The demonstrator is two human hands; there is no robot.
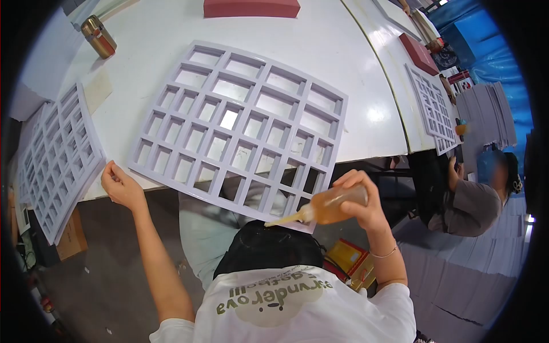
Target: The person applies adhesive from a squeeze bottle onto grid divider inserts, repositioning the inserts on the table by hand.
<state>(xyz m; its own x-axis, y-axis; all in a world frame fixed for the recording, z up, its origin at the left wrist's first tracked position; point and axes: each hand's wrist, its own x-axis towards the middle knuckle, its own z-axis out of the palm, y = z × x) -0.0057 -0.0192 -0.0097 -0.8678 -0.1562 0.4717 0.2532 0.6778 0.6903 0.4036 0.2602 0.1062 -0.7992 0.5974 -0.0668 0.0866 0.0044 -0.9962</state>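
Observation:
My right hand [366, 197] is wrapped round a squeeze bottle [337, 204] of amber liquid, perhaps glue. The bottle is tilted, its long yellowish nozzle pointing left at the near edge of a pale lilac grid frame [240, 126]. That frame, with many rectangular openings, lies on the white table and overhangs its front edge towards my lap. My left hand [123, 186] is closed, thumb and fingertips pinched at the right corner of another grid frame [63, 154]. This one tops a stack at the left, jutting past the table edge.
On the white table [148, 26] stand a gold flask [99, 37] and a dark red box [251, 8]. To the right, a seated person [472, 203] is beside a second table with more grid frames [432, 106]. Stacked sheets [486, 120] rise behind. Below the table lies a cardboard box [71, 234].

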